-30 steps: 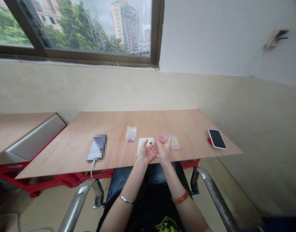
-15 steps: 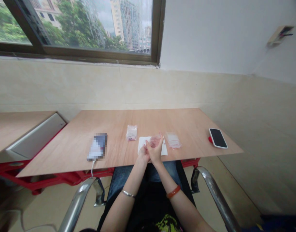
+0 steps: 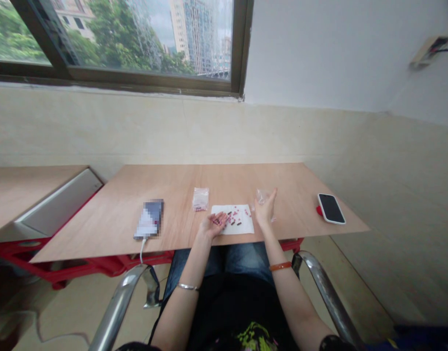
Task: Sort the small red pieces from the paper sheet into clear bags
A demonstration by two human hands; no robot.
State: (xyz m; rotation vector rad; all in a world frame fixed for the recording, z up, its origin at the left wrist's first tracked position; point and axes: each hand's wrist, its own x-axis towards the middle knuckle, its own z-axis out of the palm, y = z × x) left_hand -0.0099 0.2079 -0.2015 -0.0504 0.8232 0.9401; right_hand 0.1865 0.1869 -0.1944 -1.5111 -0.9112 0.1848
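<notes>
My left hand (image 3: pixel 213 225) is palm up at the left edge of a white paper sheet (image 3: pixel 245 228), its fingers stretched out. Small pink and dark pieces (image 3: pixel 219 221) lie in its palm; their exact kind is too small to tell. More pink bits and short dark sticks (image 3: pixel 234 222) are scattered on the paper. Just right of the sheet, my right hand (image 3: pixel 264 210) grips a crumpled clear plastic bag (image 3: pixel 261 196) between thumb and fingers. It largely covers the flat clear packet on the table beneath it.
A clear packet (image 3: pixel 201 199) lies behind the paper to the left. Farther left is a blurred-out phone-like device (image 3: pixel 149 218) with a white cable. A phone (image 3: pixel 331 208) rests on a red holder at the right. Metal chair arms (image 3: pixel 119 304) flank me.
My hands were together over the paper; they have parted, the right moving rightward with the clear bag. The scattered pieces on the paper and those in my left palm now show.
</notes>
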